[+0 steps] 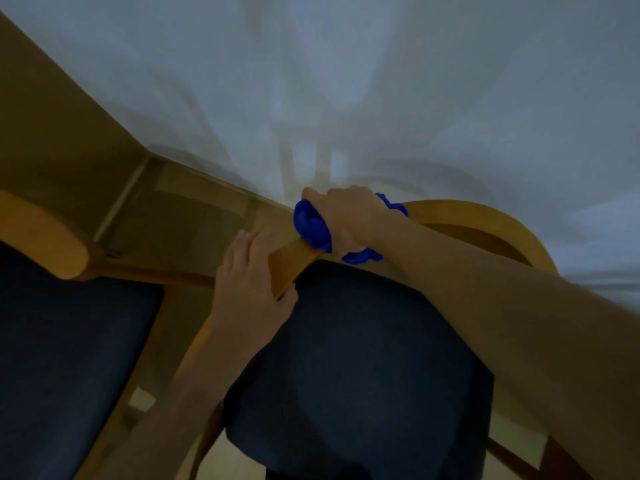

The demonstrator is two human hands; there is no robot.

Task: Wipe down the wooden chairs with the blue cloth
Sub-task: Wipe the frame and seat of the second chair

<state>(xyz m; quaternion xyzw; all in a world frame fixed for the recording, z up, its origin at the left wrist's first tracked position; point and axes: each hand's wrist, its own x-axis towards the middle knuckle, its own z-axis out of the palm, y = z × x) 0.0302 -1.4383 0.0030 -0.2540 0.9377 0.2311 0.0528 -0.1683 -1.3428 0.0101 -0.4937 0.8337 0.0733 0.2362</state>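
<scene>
Head view looks down on our two bare arms over a wooden chair (485,216) with a dark padded seat (363,358). Our right hand (349,216) curls around the blue cloth (310,225) and presses it onto the chair's curved top rail — folds of cloth bulge out on both sides of the fist. Our left hand (249,282) rests on the same rail just beside it, fingers fairly straight over the wood, thumb hooked at the rail's edge. A second chair (41,237) with a dark seat stands to the left. Behind both runs the white-draped counter (346,81) — blurred.
</scene>
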